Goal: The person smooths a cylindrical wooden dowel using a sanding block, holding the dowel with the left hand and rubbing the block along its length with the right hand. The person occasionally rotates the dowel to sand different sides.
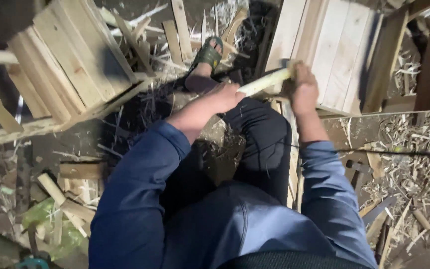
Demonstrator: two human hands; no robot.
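My left hand (225, 95) grips the near end of a pale, peeled stick (267, 81) that slants up to the right. At the stick's far end my right hand (303, 88) is closed around something; what it holds is hidden by the fingers. Both hands hover above my raised knee (262, 134) in dark trousers. Blue sleeves (140, 184) cover my arms. My foot in a green sandal (207, 55) rests on the ground just beyond the left hand.
A stack of wooden boards (70, 60) leans at the upper left. Pale wooden panels (332, 50) stand at the upper right. Shavings and offcuts (414, 169) litter the ground on both sides. A thin dark rod (399, 152) crosses at the right.
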